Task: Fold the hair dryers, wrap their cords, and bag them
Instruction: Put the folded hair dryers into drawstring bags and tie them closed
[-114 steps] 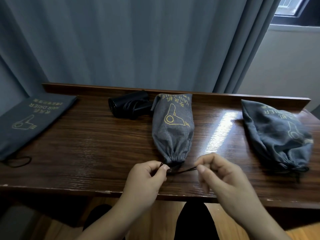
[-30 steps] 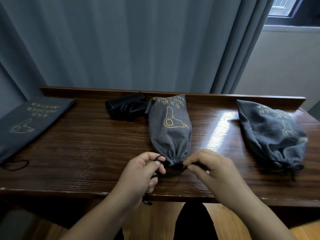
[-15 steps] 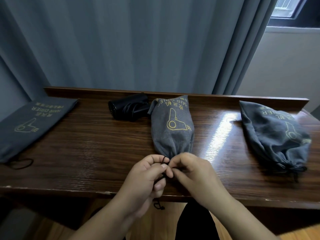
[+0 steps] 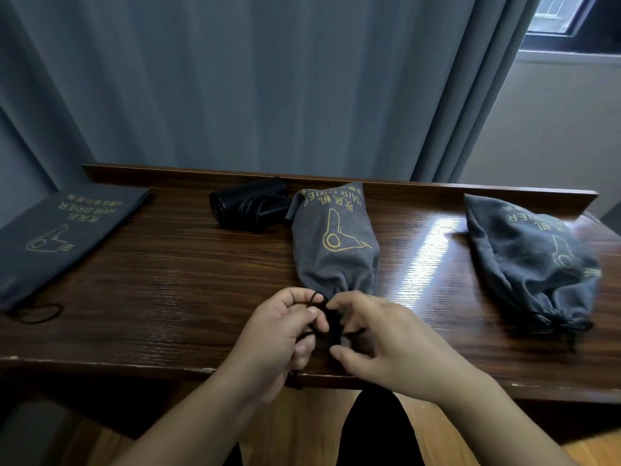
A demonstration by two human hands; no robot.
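While both hands meet at near counter point(image 4: 141, 297) edge, left hand point(image 4: 279, 334) curls round black drawstring point(image 4: 317, 299), loop showing above its fingers; right hand point(image 4: 379, 338) pinches same drawstring at cinched mouth of middle bag point(image 4: 336, 250). Middle bag lies lengthwise, filled, mouth toward person. Black dryer point(image 4: 250, 205), cord wrapped, lies at back, touching bag's far end. Flat bag point(image 4: 64, 233) on left. Filled, tied bag point(image 4: 534, 264) on right. Grey curtain point(image 4: 268, 79) behind.
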